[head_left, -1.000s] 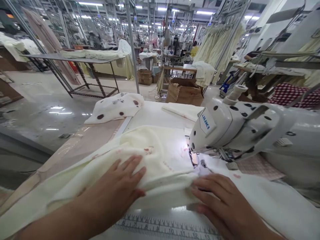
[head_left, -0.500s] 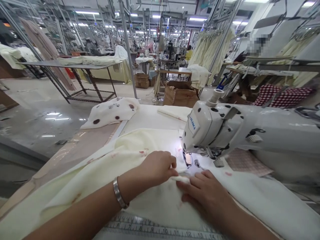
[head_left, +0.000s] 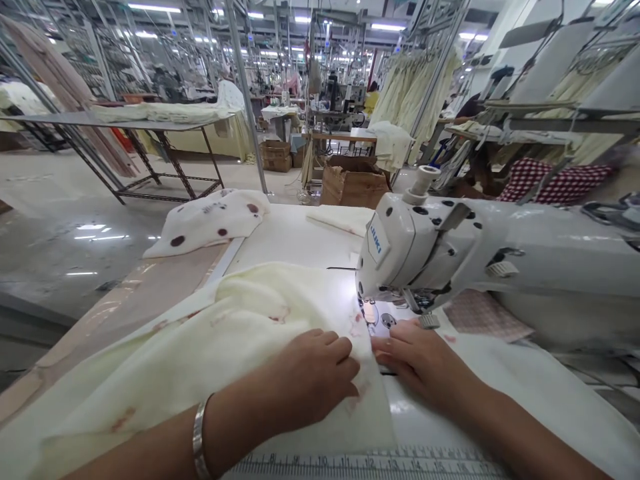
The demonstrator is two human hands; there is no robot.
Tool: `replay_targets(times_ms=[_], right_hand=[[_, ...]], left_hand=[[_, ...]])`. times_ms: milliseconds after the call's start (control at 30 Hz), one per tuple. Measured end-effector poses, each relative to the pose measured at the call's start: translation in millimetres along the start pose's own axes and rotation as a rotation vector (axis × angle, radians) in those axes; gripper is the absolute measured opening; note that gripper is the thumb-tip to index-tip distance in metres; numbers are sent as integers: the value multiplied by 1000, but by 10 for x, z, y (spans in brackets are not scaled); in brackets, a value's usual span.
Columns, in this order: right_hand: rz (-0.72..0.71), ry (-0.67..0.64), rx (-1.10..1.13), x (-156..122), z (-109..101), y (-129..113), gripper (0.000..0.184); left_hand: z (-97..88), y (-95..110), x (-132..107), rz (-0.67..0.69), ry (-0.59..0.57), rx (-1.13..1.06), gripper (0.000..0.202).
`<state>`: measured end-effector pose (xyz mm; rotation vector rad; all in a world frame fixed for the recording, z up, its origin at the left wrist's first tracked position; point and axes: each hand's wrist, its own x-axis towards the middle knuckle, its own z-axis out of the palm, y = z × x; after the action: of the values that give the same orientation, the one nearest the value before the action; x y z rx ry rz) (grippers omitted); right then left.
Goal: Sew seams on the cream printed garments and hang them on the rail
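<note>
A cream fabric (head_left: 235,340) with faint red marks lies across the white sewing table (head_left: 290,237). My left hand (head_left: 310,373), a metal bangle on its wrist, rests on the fabric with fingers curled, gripping its right edge. My right hand (head_left: 425,360) lies flat with fingers stretched out, just right of that edge and in front of the presser foot (head_left: 370,312). The white JUKI sewing machine (head_left: 450,247) stands over the lit needle area, its head just beyond my right hand.
A ruler strip (head_left: 350,463) runs along the table's front edge. A white cloth with dark spots (head_left: 210,220) lies at the far left corner, a folded cream piece (head_left: 340,220) behind. A checked patch (head_left: 480,320) sits under the machine arm. A cardboard box (head_left: 353,183) and racks stand beyond.
Both hands have slid forward toward the presser foot. The left hand went from flat to curled on the fabric's edge. The fabric's fold is now spread flatter.
</note>
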<state>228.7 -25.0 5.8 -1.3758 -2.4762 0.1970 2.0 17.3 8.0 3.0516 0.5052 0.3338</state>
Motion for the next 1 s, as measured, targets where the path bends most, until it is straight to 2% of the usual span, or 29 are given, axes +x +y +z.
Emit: replay_targets(times_ms=[100,267,433,500,567,700,767,867,1000], right_hand=[[18,10,-10,17,10,10,23],[100,47,-29,25,34,39,22],[137,62,-60,34,56,45,22],[134,62,-73,32,67,37,23],[136,64,-90,27,76,27,23],[157,62,-131,27,69,26,25],[180,60,-153,41,53,60,24],[244,83,-194,82,49,168,24],[311,116,-218,166,189,382,18]], left_hand=[[52,15,97,-11,9,2,16],[160,34,165,88,111,10,12],[173,57,149,-52,154,-83,10],[181,70,155,-46,178,-39,13],[193,85,174,21,192,2,17],[179,113,196,122,122,-94,12],[143,110,166,77,84,-177,16],[77,61,63,0,39,-246,34],[21,-94,-50,-69,3,-236,36]])
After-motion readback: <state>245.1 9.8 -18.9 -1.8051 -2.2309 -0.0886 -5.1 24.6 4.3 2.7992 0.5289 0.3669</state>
